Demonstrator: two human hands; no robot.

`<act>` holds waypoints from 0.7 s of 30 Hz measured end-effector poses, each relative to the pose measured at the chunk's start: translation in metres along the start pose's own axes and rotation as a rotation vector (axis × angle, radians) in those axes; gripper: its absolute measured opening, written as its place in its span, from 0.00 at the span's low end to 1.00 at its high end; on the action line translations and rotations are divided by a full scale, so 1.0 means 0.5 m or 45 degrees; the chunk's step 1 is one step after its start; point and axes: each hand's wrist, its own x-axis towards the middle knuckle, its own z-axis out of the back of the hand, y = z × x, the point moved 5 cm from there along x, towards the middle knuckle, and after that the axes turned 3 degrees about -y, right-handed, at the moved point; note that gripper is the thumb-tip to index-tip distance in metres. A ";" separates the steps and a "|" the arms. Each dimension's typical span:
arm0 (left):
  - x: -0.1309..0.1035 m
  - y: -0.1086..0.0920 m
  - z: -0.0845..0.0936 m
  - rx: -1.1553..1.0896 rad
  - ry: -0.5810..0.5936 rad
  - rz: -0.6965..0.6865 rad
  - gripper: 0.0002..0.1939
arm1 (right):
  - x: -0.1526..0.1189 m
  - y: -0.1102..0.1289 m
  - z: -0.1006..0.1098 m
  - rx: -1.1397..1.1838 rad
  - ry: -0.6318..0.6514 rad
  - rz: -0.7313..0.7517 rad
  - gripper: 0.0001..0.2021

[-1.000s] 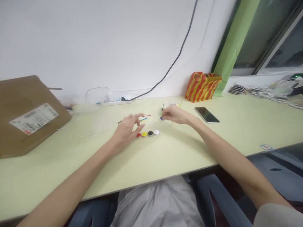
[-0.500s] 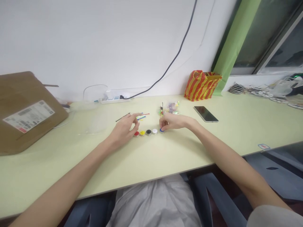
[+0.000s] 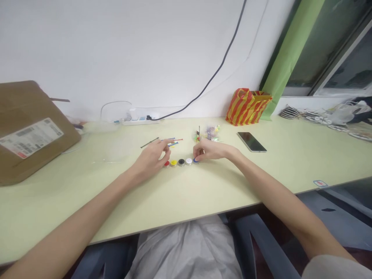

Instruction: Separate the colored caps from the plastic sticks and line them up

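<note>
Several small clear pots with coloured tops stand in a row on the table: a red pot (image 3: 166, 164), a yellow pot (image 3: 173, 163), a black pot (image 3: 181, 162), a white pot (image 3: 188, 161) and a blue pot (image 3: 195, 160). At the right end, the fingers and thumb of my right hand (image 3: 207, 149) pinch the blue pot. My left hand (image 3: 152, 157) rests at the other end with fingers stretched out and thumb beside the red pot; whether they touch I cannot tell. Thin coloured sticks (image 3: 173, 144) lie just beyond its fingertips.
Behind my right hand lies a shiny clear packet (image 3: 211, 133). A phone (image 3: 252, 142) and a striped bag (image 3: 248, 106) are to the right. A cardboard box (image 3: 35, 131) occupies the left. A power strip (image 3: 139, 121) with a black cable (image 3: 200, 93) is by the wall.
My right hand has brought the blue pot slightly left, nearer the white pot. My left hand keeps its pose. The whole view has shifted a little.
</note>
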 end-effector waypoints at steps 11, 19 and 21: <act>0.003 0.000 -0.006 -0.008 0.011 -0.018 0.18 | 0.022 -0.024 -0.010 0.034 0.031 -0.041 0.05; 0.002 -0.001 0.007 -0.002 -0.001 0.007 0.18 | 0.001 -0.068 0.066 -0.170 -0.361 -0.060 0.12; 0.002 0.000 0.007 0.014 0.005 -0.011 0.19 | -0.009 -0.095 0.097 -0.344 -0.617 -0.218 0.11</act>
